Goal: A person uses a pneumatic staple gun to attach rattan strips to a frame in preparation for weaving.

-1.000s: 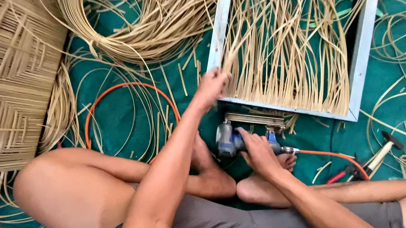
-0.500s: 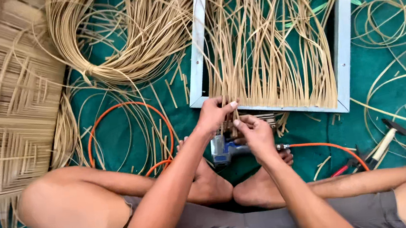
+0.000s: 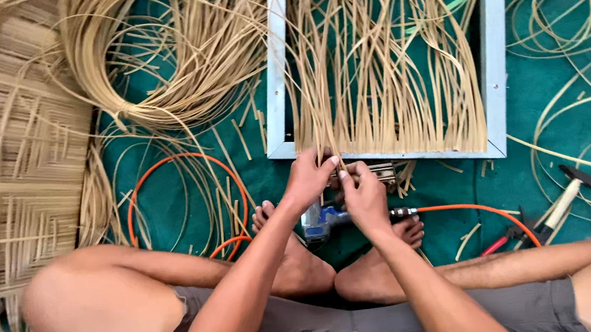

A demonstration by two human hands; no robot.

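I sit cross-legged on a green mat. A pale metal frame (image 3: 276, 96) lies ahead, with several tan cane strips (image 3: 380, 73) fanned across it. My left hand (image 3: 309, 180) pinches a cane strip at the frame's near rail (image 3: 394, 154). Right beside it, my right hand (image 3: 362, 194) has its fingers closed on the same strip end. Below my hands a blue air stapler (image 3: 317, 222) lies between my feet, fed by an orange hose (image 3: 470, 208).
A woven cane panel (image 3: 11, 176) fills the left side. A coiled cane bundle (image 3: 158, 64) lies at upper left, and an orange hose loop (image 3: 184, 197) beneath it. A hammer (image 3: 569, 195) and red-handled pliers (image 3: 495, 245) lie at right among loose cane.
My right hand left the stapler and rose to the frame's near rail. My left hand drew back from the strips to meet it. The view shifted, so the frame sits further right.
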